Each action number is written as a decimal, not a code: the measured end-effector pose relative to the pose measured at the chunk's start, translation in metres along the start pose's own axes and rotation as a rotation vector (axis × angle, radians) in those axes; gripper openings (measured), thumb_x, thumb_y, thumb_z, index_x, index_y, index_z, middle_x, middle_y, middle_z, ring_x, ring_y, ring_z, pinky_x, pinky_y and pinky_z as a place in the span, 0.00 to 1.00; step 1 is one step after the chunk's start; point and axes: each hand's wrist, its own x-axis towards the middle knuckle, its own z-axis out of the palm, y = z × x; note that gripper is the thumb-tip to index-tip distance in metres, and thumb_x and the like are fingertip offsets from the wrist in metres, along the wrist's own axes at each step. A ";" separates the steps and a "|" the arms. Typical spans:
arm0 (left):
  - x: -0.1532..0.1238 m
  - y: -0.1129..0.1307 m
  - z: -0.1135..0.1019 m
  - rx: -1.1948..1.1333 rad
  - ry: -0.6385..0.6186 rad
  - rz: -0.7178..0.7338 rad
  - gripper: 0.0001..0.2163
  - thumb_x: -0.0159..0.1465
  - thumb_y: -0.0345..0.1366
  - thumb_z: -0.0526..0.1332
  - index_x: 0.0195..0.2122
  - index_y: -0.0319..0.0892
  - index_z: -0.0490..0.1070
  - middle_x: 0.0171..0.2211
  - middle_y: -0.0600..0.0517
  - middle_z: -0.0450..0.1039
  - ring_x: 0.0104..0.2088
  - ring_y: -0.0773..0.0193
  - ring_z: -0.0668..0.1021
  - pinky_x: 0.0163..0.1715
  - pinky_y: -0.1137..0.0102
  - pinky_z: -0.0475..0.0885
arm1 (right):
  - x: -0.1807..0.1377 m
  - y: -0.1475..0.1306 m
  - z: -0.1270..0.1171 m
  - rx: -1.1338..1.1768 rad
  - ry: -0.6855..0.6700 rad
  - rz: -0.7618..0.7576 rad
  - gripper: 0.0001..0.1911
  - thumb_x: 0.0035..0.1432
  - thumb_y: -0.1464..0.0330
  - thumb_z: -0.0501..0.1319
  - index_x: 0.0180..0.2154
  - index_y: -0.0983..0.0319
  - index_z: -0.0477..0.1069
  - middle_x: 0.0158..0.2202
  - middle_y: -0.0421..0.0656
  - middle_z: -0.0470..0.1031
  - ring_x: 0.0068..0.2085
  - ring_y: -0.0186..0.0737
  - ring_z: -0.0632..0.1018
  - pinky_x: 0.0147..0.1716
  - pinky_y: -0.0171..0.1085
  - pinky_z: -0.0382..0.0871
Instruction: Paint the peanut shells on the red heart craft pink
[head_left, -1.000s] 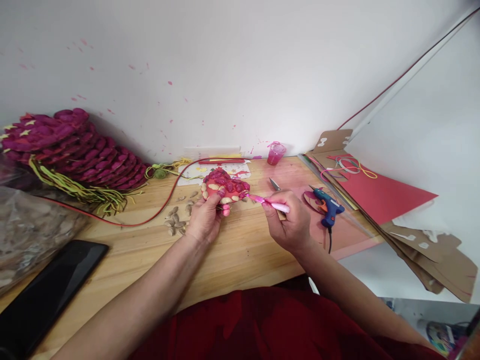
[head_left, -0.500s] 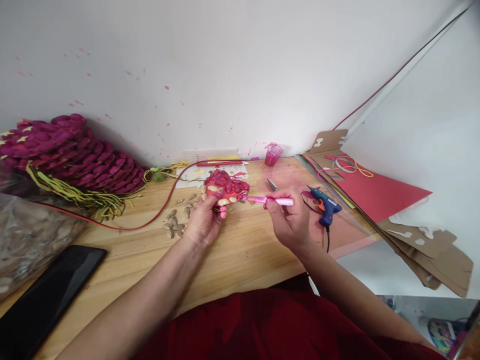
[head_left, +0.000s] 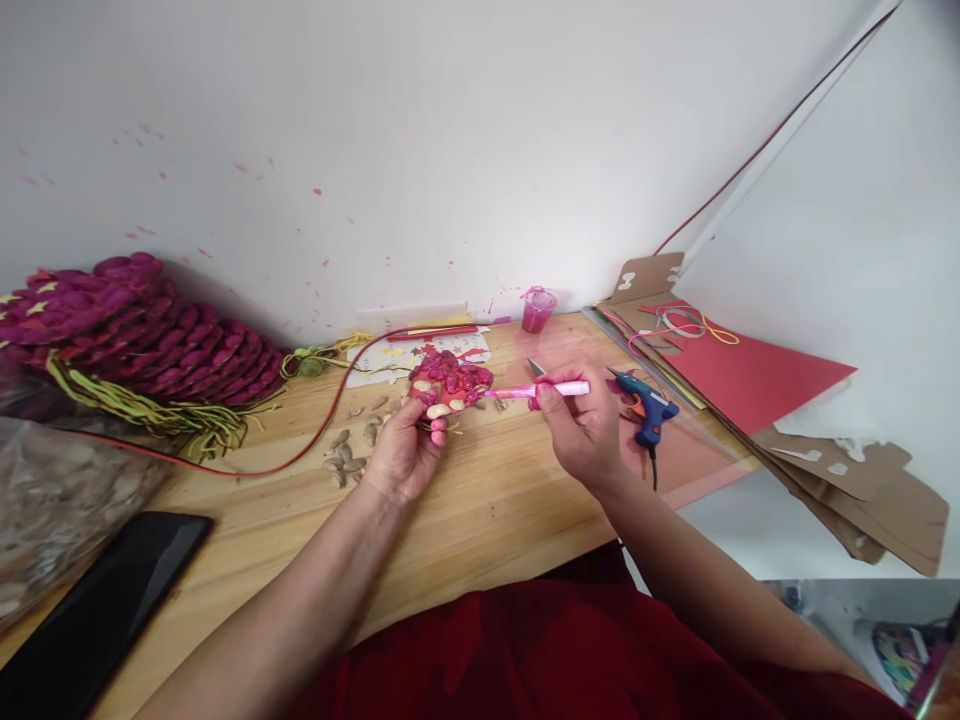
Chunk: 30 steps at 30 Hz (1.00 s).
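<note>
My left hand [head_left: 409,450] is closed on the near edge of a red peanut-shell craft piece [head_left: 450,372], thumb on top. Most of its shells are wet magenta, while a few along the near left edge stay pale tan. A paintbrush [head_left: 551,389] with a white, pink-stained handle is pinched in my right hand [head_left: 581,430]. Its tip meets the shells at the piece's right edge. Pink stains mark my left fingertips. Loose peanut shells [head_left: 346,455] lie on the table beside my left hand. A small cup of magenta paint [head_left: 537,310] stands beyond my right hand.
A blue glue gun [head_left: 651,410] and scissor-like blades [head_left: 535,368] lie near my right hand. Red card [head_left: 757,365] and cardboard [head_left: 840,480] are at right. Stacked magenta craft pieces [head_left: 165,330], a red cable [head_left: 322,425], a phone [head_left: 112,590] and a bag [head_left: 60,500] occupy the left.
The view has shifted slightly. My right hand has tilted the brush a little, its tip still at the right edge of the craft piece. My left hand keeps its hold.
</note>
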 end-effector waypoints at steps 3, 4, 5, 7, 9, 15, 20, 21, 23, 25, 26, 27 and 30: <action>-0.001 0.001 0.001 -0.007 0.006 0.003 0.08 0.68 0.24 0.57 0.31 0.39 0.68 0.21 0.57 0.67 0.14 0.76 0.67 0.10 0.84 0.62 | 0.000 0.001 -0.001 0.001 0.007 0.009 0.08 0.68 0.61 0.63 0.41 0.58 0.68 0.30 0.38 0.74 0.29 0.34 0.75 0.28 0.34 0.68; -0.001 0.001 0.001 -0.008 0.003 0.003 0.08 0.68 0.24 0.57 0.31 0.38 0.69 0.21 0.57 0.67 0.14 0.76 0.67 0.10 0.84 0.62 | -0.001 0.001 0.000 0.012 0.000 0.005 0.08 0.68 0.61 0.63 0.41 0.58 0.68 0.30 0.38 0.75 0.29 0.34 0.75 0.29 0.34 0.68; -0.001 0.000 0.001 -0.008 0.001 0.003 0.08 0.68 0.24 0.57 0.32 0.38 0.69 0.21 0.57 0.67 0.14 0.76 0.67 0.10 0.84 0.62 | -0.002 0.000 0.000 0.019 -0.009 0.000 0.07 0.68 0.62 0.63 0.41 0.58 0.68 0.30 0.38 0.75 0.30 0.34 0.75 0.29 0.34 0.69; -0.001 0.000 0.001 -0.009 0.005 0.002 0.07 0.68 0.24 0.57 0.32 0.38 0.69 0.22 0.56 0.68 0.14 0.76 0.67 0.10 0.84 0.62 | -0.005 -0.003 0.003 0.018 -0.026 -0.006 0.06 0.68 0.63 0.62 0.40 0.58 0.68 0.30 0.38 0.75 0.30 0.34 0.76 0.31 0.35 0.69; -0.001 0.000 0.001 -0.008 0.010 0.004 0.07 0.67 0.24 0.58 0.32 0.39 0.69 0.21 0.56 0.67 0.14 0.76 0.67 0.10 0.84 0.62 | -0.007 -0.005 0.006 -0.002 -0.044 -0.011 0.06 0.68 0.63 0.62 0.40 0.58 0.69 0.30 0.38 0.75 0.31 0.35 0.76 0.32 0.36 0.70; -0.002 0.000 0.000 -0.004 0.003 0.012 0.06 0.66 0.24 0.58 0.33 0.39 0.69 0.21 0.57 0.67 0.14 0.76 0.66 0.10 0.84 0.62 | -0.005 -0.007 0.006 0.058 -0.017 0.018 0.07 0.68 0.62 0.63 0.40 0.58 0.68 0.30 0.37 0.75 0.30 0.34 0.76 0.30 0.34 0.70; -0.003 0.001 0.001 -0.007 -0.009 -0.003 0.06 0.68 0.25 0.56 0.33 0.38 0.69 0.21 0.57 0.66 0.13 0.77 0.66 0.10 0.84 0.61 | 0.004 -0.003 0.003 0.114 0.001 0.044 0.11 0.66 0.59 0.64 0.39 0.58 0.67 0.29 0.37 0.74 0.29 0.33 0.76 0.29 0.33 0.71; -0.003 0.001 0.002 -0.010 -0.009 -0.003 0.07 0.68 0.25 0.56 0.33 0.39 0.68 0.21 0.57 0.65 0.14 0.77 0.65 0.10 0.84 0.61 | 0.005 -0.003 0.002 0.110 0.008 0.052 0.11 0.66 0.58 0.65 0.39 0.58 0.67 0.29 0.37 0.74 0.29 0.33 0.76 0.29 0.33 0.70; -0.003 0.001 0.002 -0.015 -0.003 -0.002 0.07 0.67 0.24 0.56 0.32 0.39 0.68 0.21 0.58 0.64 0.14 0.77 0.65 0.10 0.84 0.61 | 0.006 -0.003 0.001 0.099 0.017 0.056 0.13 0.65 0.57 0.65 0.38 0.57 0.66 0.28 0.37 0.74 0.28 0.33 0.75 0.27 0.33 0.70; -0.004 0.002 0.003 -0.013 0.003 -0.004 0.06 0.66 0.24 0.57 0.32 0.40 0.67 0.21 0.58 0.64 0.14 0.77 0.65 0.10 0.84 0.61 | 0.005 -0.005 0.000 0.095 0.007 0.051 0.13 0.65 0.57 0.65 0.38 0.57 0.67 0.28 0.37 0.74 0.28 0.33 0.75 0.28 0.33 0.71; -0.004 0.002 0.003 -0.010 0.006 -0.005 0.06 0.65 0.24 0.58 0.32 0.40 0.67 0.21 0.58 0.64 0.14 0.77 0.65 0.10 0.85 0.61 | 0.004 -0.006 0.001 0.095 -0.001 0.044 0.12 0.66 0.57 0.65 0.39 0.57 0.67 0.28 0.37 0.74 0.28 0.34 0.76 0.28 0.33 0.71; -0.005 0.002 0.003 -0.009 0.010 -0.006 0.05 0.65 0.24 0.58 0.33 0.40 0.67 0.21 0.58 0.65 0.14 0.77 0.65 0.10 0.85 0.61 | 0.003 -0.007 0.001 0.095 -0.010 0.035 0.12 0.66 0.58 0.64 0.39 0.57 0.67 0.29 0.37 0.74 0.29 0.34 0.76 0.29 0.34 0.72; -0.005 0.002 0.004 -0.009 0.030 -0.013 0.05 0.65 0.24 0.59 0.33 0.40 0.67 0.21 0.59 0.64 0.14 0.77 0.65 0.10 0.85 0.61 | 0.001 -0.008 0.002 0.071 -0.019 0.006 0.10 0.67 0.59 0.63 0.39 0.58 0.67 0.30 0.38 0.74 0.30 0.34 0.76 0.30 0.34 0.71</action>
